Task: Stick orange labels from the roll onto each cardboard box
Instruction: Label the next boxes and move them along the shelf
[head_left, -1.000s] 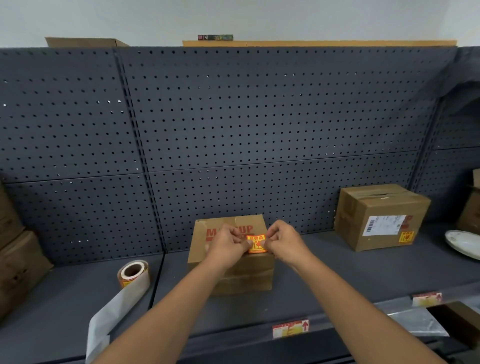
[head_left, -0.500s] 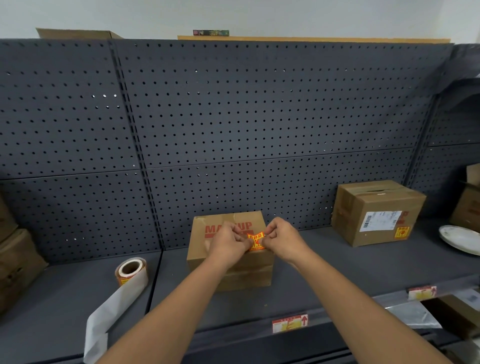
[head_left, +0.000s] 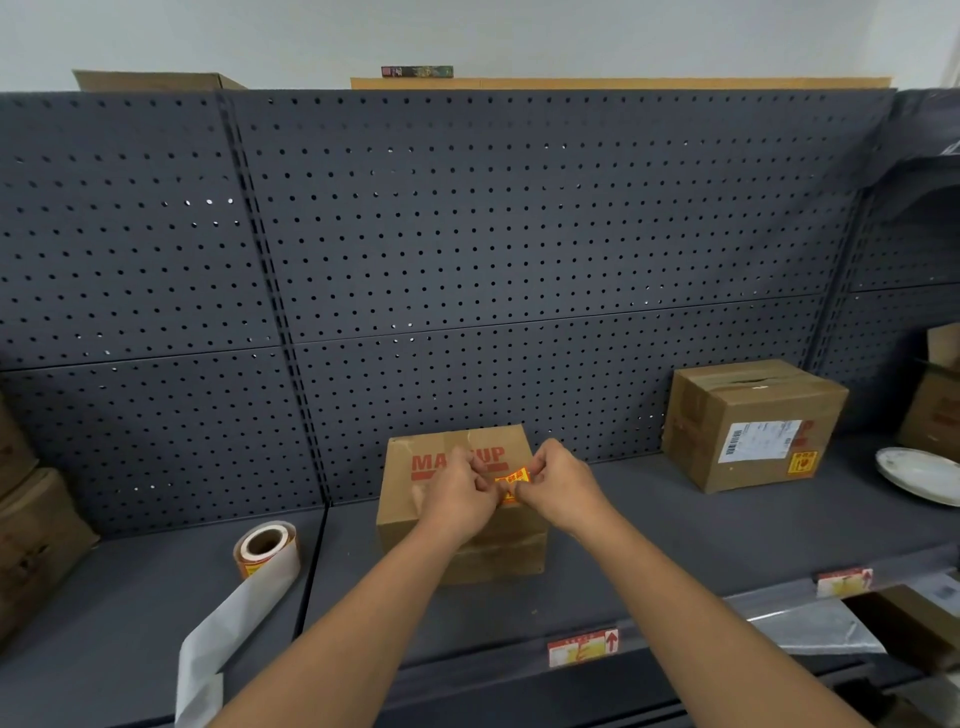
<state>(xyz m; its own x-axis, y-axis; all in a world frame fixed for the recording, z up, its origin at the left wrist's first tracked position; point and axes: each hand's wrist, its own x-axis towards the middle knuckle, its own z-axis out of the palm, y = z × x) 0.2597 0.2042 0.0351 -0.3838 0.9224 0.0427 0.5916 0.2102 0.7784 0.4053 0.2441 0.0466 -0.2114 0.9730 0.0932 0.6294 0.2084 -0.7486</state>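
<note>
Orange label (head_left: 513, 477) crumpled, pinched by left hand (head_left: 457, 496) and right hand (head_left: 558, 491) before box (head_left: 415, 499).

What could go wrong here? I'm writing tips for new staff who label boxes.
Both hands, left hand and right hand, pinch one small orange label in front of the middle box; it may fold and stick to itself. The label roll trails loose backing over the shelf edge and could snag.

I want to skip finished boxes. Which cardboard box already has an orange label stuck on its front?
The taped box on the right: an orange label sits beneath its white shipping label.
</note>
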